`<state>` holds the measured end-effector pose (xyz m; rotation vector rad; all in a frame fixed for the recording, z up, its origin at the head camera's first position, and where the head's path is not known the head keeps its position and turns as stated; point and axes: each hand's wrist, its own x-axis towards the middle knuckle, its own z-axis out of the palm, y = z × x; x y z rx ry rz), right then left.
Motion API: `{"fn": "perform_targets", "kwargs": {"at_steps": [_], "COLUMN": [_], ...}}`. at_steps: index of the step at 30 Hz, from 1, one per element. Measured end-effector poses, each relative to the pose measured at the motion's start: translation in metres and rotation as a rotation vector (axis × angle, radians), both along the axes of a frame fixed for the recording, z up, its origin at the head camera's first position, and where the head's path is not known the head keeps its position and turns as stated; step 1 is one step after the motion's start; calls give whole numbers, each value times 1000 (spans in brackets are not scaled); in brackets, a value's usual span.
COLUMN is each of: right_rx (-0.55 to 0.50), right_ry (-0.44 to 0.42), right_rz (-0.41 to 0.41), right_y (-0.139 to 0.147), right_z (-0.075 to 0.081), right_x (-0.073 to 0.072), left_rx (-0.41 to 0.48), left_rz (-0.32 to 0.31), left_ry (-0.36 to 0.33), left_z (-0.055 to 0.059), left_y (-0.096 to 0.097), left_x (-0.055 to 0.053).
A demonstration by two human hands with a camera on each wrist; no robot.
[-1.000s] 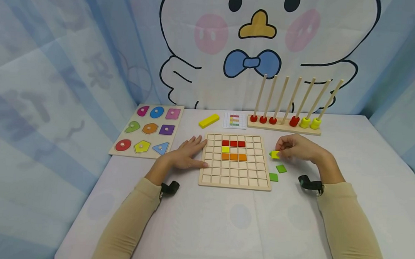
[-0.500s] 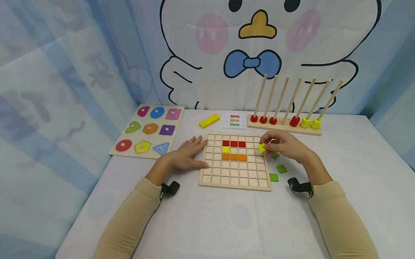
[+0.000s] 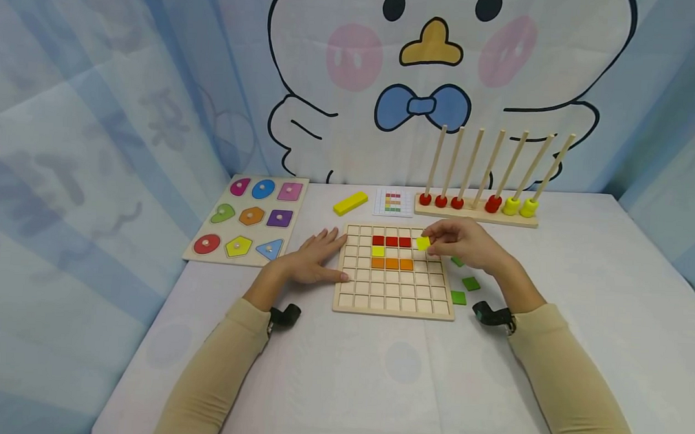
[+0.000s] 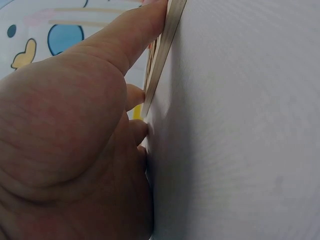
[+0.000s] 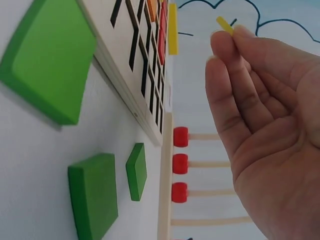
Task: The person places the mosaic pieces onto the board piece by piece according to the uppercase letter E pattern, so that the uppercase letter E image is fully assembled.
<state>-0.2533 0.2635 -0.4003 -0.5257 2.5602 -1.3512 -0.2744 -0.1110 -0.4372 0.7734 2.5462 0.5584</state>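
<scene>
Between thumb and fingertips my right hand (image 3: 459,242) pinches a yellow square tile (image 3: 423,243), held above the right part of the wooden grid board (image 3: 393,303). The right wrist view shows this yellow tile (image 5: 225,24) edge-on at the fingertips. My left hand (image 3: 312,259) rests with spread, straight fingers against the board's left edge; its thumb touches the rim. In the grid lie a row of red tiles (image 3: 391,241), one yellow tile (image 3: 378,251) below the leftmost red one, and a row of orange tiles (image 3: 391,263).
Green tiles (image 3: 471,284) lie right of the board. Behind it are a yellow block (image 3: 351,203), a pattern card (image 3: 393,202) and a peg stand (image 3: 476,213) with red and yellow beads. A shape puzzle board (image 3: 244,232) lies at the left.
My right hand has carried the yellow tile left from beside the board to over its right columns, uncovering a green tile on the table. My left hand has stayed in place.
</scene>
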Motion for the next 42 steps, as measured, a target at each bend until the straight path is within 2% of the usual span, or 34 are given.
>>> {"fn": "perform_targets", "kwargs": {"at_steps": [9, 21, 31, 42], "right_rx": [16, 41, 128, 55], "right_ry": [83, 90, 58, -26], "right_rz": [26, 100, 142, 176], "right_y": [-18, -43, -63, -79], "right_z": [0, -1, 9, 3], "right_x": [3, 6, 4, 7], "left_rx": [8, 13, 15, 13], "left_rz": [2, 3, -7, -3], "left_ry": [-4, 3, -2, -10], "left_z": [0, -1, -1, 1], "left_y": [0, -2, -1, 1], "left_x": [-1, -1, -1, -1]}}
